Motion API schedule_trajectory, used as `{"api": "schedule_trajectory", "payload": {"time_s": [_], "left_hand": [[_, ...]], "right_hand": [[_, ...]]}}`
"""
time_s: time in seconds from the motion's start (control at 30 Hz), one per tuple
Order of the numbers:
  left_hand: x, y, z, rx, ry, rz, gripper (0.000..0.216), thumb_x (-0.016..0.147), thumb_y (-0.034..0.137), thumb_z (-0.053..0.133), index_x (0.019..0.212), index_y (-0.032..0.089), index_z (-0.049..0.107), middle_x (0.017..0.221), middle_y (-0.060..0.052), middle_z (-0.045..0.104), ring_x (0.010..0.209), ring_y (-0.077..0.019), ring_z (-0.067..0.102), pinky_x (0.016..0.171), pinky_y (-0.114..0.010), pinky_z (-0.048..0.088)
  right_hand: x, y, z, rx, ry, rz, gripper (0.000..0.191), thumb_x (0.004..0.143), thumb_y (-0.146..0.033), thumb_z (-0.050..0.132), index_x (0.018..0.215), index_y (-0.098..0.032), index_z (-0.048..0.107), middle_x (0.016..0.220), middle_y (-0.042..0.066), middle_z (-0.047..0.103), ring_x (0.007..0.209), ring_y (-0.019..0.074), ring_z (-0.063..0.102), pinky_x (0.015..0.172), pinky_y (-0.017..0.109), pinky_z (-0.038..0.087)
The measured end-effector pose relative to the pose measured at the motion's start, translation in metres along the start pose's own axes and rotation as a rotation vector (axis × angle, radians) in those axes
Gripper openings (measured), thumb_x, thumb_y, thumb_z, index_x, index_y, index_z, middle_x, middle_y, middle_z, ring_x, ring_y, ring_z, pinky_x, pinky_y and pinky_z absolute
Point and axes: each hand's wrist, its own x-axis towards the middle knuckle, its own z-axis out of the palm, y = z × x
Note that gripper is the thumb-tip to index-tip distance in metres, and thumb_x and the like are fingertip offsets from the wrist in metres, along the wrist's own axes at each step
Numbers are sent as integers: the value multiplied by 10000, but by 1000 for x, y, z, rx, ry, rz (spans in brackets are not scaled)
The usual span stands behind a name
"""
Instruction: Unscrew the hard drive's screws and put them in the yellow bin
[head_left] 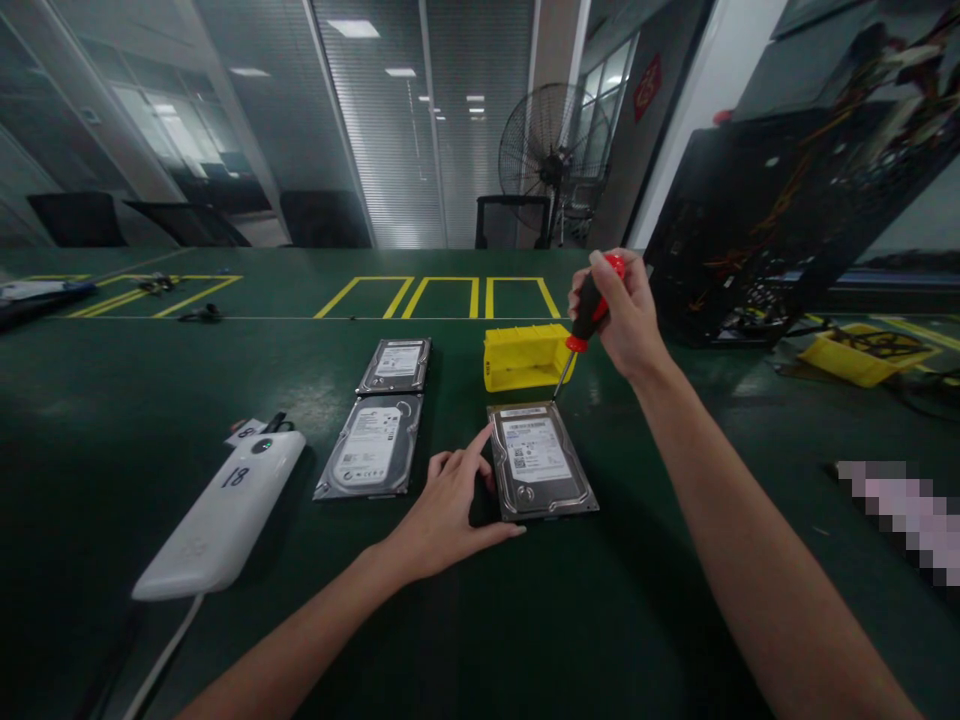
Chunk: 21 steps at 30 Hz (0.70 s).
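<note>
A hard drive [541, 460] lies label up on the green table in front of me. My left hand [450, 505] rests against its left edge, index finger and thumb spread along the side, holding nothing. My right hand [626, 310] is closed round the red and black handle of a screwdriver [583, 328]. Its tip points down at the drive's far right corner. Just behind the drive stands a yellow parts bin [525, 357].
Two more hard drives [371, 447] [396, 365] lie in a column to the left. A white power bank [223, 512] marked 18 with a cable lies at the near left. An open computer case [787, 220] leans at the right, with a yellow tray [855, 355] beside it. A floor fan [553, 150] stands behind.
</note>
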Motion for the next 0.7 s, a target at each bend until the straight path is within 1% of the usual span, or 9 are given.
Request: {"api": "schedule_trajectory", "payload": {"time_s": [0.07, 0.23, 0.37, 0.43, 0.5, 0.57, 0.63, 0.7], "left_hand": [[0, 2, -1, 1, 3, 8, 1068, 761, 527, 668, 1477, 268, -81, 1103, -44, 534, 1117, -285, 457, 1021, -511, 268], [1, 5, -1, 12, 4, 39, 1094, 755, 488, 691, 1476, 256, -99, 1053, -35, 556, 1096, -272, 484, 1026, -505, 269], [1, 5, -1, 11, 8, 25, 1085, 760, 494, 683, 1474, 268, -103, 1055, -30, 550, 1100, -271, 484, 1040, -520, 241], [0, 5, -2, 9, 1, 19, 1073, 768, 494, 675, 1473, 270, -102, 1066, -33, 552, 1112, -273, 480, 1043, -525, 235], [0, 6, -3, 11, -4, 14, 1069, 769, 493, 674, 1474, 268, -97, 1074, -36, 554, 1123, -277, 476, 1040, -521, 245], [0, 8, -4, 15, -7, 15, 1066, 771, 489, 673, 1475, 263, -95, 1076, -40, 557, 1118, -276, 482, 1034, -515, 259], [0, 9, -5, 20, -5, 20, 1065, 773, 489, 672, 1475, 259, -95, 1073, -41, 558, 1105, -272, 491, 1034, -511, 262], [0, 9, -5, 23, -7, 22, 1060, 777, 494, 666, 1475, 259, -97, 1077, -44, 558, 1111, -273, 488, 1037, -515, 254]], "right_hand": [[0, 0, 1, 4, 10, 0, 357, 747, -503, 653, 894, -283, 414, 704, -63, 533, 562, 83, 542, 506, 229, 448], [1, 1, -3, 16, 47, 40, 300, 782, -536, 589, 836, -260, 484, 781, -24, 541, 599, 95, 558, 536, 257, 470], [2, 0, -5, 77, 34, 75, 390, 789, -621, 510, 868, -241, 544, 771, -4, 536, 614, 106, 561, 554, 271, 488], [1, -1, -3, 83, 9, 84, 423, 792, -650, 474, 881, -243, 540, 755, -5, 533, 609, 108, 555, 549, 272, 483], [1, -1, -1, 66, -4, 76, 417, 791, -658, 469, 895, -257, 515, 743, -15, 533, 596, 106, 544, 530, 264, 469], [0, -1, 2, 48, 1, 56, 382, 777, -629, 522, 900, -271, 477, 730, -33, 530, 574, 96, 527, 511, 251, 453], [0, 1, 4, 46, 14, 37, 360, 750, -560, 612, 892, -274, 446, 719, -52, 522, 549, 83, 509, 504, 240, 443], [0, 4, 4, 53, 33, 27, 354, 730, -501, 665, 880, -271, 441, 719, -58, 519, 543, 76, 506, 508, 237, 443]]}}
